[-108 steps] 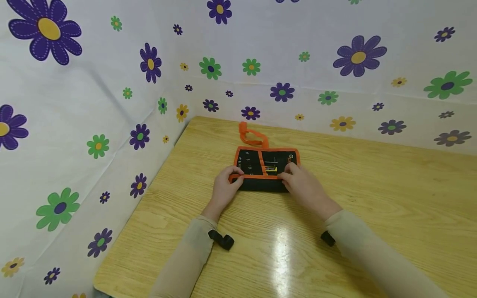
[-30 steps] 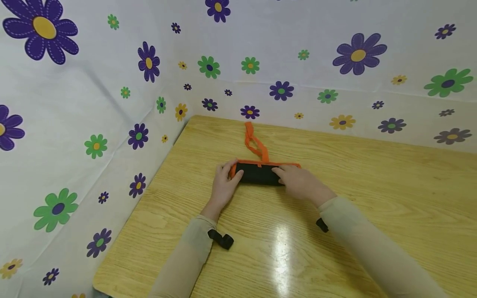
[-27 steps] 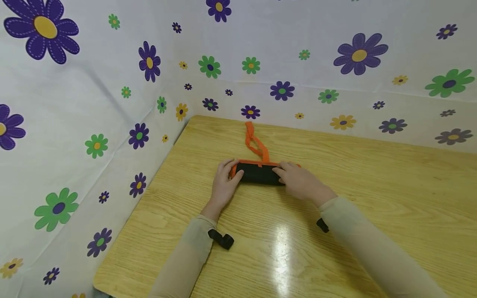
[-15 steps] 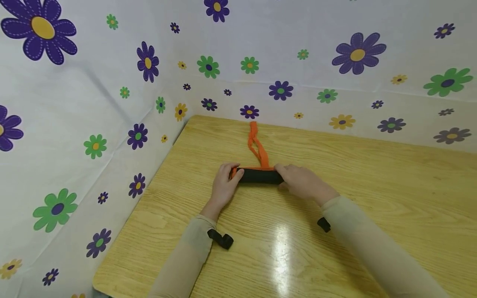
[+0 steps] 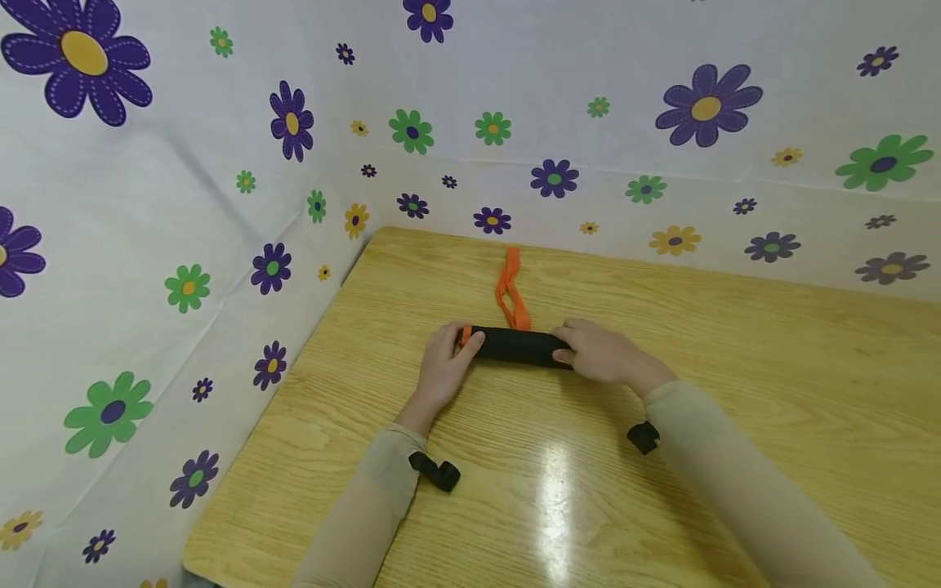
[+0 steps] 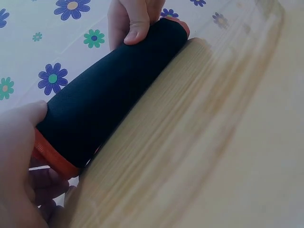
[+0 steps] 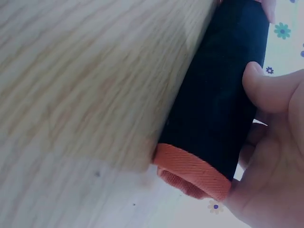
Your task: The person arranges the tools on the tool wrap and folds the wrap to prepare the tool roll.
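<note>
A black fabric tool roll [image 5: 515, 346] with orange trim lies rolled into a cylinder on the wooden table. My left hand [image 5: 441, 367] grips its left end, thumb on the near side and fingers around the back. At the other end my right hand [image 5: 603, 351] holds it, with the thumb in front and the fingers over the top. An orange strap [image 5: 518, 314] runs from behind the roll toward the back of the table. In the right wrist view the orange-edged end [image 7: 194, 166] shows layered cloth. Whatever is inside the roll is hidden.
The wooden table [image 5: 735, 367] extends widely to the right and toward me. White cloth [image 5: 625, 57] printed with flowers stands behind it and along the left side. A black strap piece [image 5: 435, 471] hangs at my left wrist.
The tool roll, earlier spread with numbered pockets showing, has been rolled away from me into a closed cylinder. The orange strap has straightened and shifted right. My right hand has changed its grip.
</note>
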Tool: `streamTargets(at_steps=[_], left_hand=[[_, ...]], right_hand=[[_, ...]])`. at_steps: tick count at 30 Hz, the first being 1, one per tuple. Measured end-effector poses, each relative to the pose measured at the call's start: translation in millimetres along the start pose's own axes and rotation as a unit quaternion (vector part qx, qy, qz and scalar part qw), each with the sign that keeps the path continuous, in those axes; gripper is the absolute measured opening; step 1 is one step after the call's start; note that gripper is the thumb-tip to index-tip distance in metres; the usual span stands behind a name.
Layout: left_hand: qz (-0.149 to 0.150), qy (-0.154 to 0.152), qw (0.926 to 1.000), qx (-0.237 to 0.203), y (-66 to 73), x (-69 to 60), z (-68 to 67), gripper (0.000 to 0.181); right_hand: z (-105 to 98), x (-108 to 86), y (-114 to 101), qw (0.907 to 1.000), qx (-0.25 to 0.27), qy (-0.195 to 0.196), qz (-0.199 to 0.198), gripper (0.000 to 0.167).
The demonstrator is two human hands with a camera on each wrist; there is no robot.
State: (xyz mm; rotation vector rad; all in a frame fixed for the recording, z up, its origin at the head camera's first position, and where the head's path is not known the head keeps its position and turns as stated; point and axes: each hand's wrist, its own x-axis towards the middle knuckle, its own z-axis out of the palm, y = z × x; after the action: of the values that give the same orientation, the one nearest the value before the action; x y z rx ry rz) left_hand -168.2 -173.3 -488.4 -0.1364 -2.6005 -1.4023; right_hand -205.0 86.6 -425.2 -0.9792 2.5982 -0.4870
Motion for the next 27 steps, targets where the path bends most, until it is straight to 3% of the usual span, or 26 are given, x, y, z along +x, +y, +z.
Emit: streamTargets(at_steps=[6,8,15,22,27], left_hand=[[0.017,0.006,0.9998,-0.011,-0.9,1.8,-0.9,0.041],[0.022,0.002,0.9997,-0.008,-0.9,1.7,-1.7,0.039],[0.005,-0.01,0.9999,0.004,-2.8,-1.3,-1.3,0.048],[0.036,-0.003,0.9992,0.019,-6.8,-0.1,0.7,0.04],[0.009,-0.008,0.9998,0.015,-6.2,-0.7,-0.4,0.048]], right_hand=[[1,2.3,5,0.9953,0.096,0.002,0.014,0.042],[3,2.7,6,0.9954,0.094,0.012,0.015,0.037],[8,6.1,10,0.9976,0.015,0.068,-0.005,0.034],[11,4.6,9,0.9957,0.04,0.083,0.014,0.034],[8,1.4,9,0.9937,0.053,0.095,0.025,0.039]])
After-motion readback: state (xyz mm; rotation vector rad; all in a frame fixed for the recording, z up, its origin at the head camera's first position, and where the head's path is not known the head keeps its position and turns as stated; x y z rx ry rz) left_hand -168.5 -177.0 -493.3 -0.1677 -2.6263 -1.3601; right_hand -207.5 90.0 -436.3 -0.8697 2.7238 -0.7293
